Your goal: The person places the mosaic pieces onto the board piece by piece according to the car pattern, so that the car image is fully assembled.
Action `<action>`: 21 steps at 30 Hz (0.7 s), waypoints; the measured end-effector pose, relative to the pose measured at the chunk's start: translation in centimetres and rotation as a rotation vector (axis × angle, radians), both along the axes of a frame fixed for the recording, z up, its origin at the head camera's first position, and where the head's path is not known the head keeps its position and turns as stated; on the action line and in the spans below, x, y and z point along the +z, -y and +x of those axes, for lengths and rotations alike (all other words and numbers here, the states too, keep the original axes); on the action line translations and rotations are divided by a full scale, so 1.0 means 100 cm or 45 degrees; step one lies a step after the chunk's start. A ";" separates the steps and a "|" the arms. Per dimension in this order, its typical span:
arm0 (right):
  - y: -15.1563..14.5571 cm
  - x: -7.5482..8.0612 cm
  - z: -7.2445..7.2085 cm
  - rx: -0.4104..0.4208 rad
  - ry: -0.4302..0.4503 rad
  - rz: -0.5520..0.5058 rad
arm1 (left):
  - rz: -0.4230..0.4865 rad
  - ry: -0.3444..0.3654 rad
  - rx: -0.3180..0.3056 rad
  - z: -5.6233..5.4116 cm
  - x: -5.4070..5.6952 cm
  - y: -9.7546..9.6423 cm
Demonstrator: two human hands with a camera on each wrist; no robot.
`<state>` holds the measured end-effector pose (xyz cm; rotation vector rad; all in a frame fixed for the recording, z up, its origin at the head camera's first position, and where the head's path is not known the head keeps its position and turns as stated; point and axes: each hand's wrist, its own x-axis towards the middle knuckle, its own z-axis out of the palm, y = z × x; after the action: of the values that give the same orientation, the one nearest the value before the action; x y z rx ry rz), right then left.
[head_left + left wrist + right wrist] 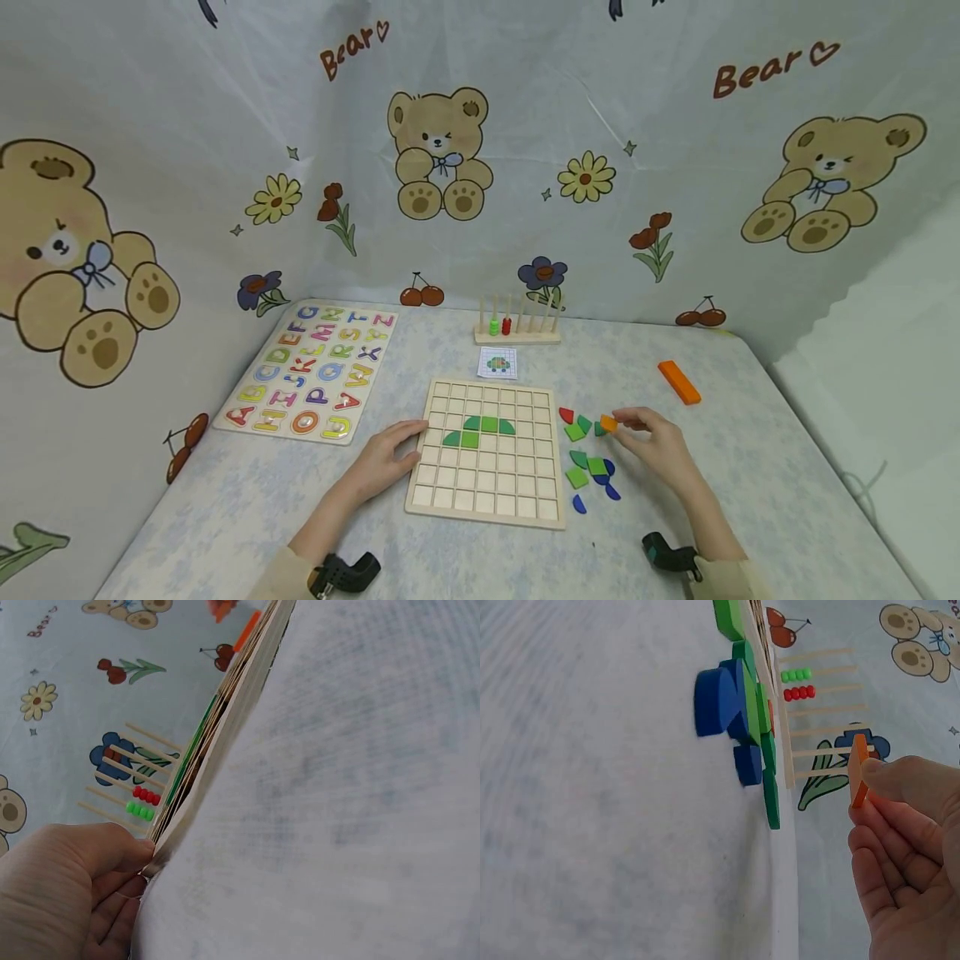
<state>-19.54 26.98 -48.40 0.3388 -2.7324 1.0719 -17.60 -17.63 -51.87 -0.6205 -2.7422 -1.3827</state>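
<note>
A wooden grid board (453, 492) lies on the table, with several green squares and quarter-round tiles (489, 426) set in its middle cells. At its left edge rests my left hand (382, 458), thumb and index fingertips touching the frame. In the left wrist view this hand (82, 889) meets the board's rim, its lower fingers partly hidden. My right hand (660, 443) pinches an orange square tile (608, 423) between thumb and fingertips, above the loose pieces right of the board. The right wrist view shows that orange tile (859, 771) held edge-on, raised off the table.
Loose green, blue and red tiles (577, 477) are scattered along the board's right side. Behind the board lie a pattern card (498, 363) and a peg rack (517, 337) with beads. An alphabet board (296, 400) is at left, an orange bar (679, 382) at right.
</note>
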 end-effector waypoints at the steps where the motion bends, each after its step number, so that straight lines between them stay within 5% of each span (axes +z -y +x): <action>1: 0.002 0.002 -0.001 0.005 0.007 -0.016 | 0.001 0.001 0.000 0.000 0.000 0.000; 9: 0.012 -0.027 -0.027 0.070 -0.153 -0.012 | 0.005 0.008 -0.001 0.000 -0.001 0.000; 16: 0.057 0.009 -0.017 0.153 -0.013 -0.126 | 0.007 0.001 0.002 0.000 -0.002 0.000; 21: 0.083 0.017 -0.014 0.212 0.039 -0.188 | 0.004 0.000 0.005 -0.001 -0.002 0.000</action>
<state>-20.99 18.72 -46.67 0.5388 -2.6690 1.3233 -17.70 -17.67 -52.10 -0.6148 -2.7394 -1.3856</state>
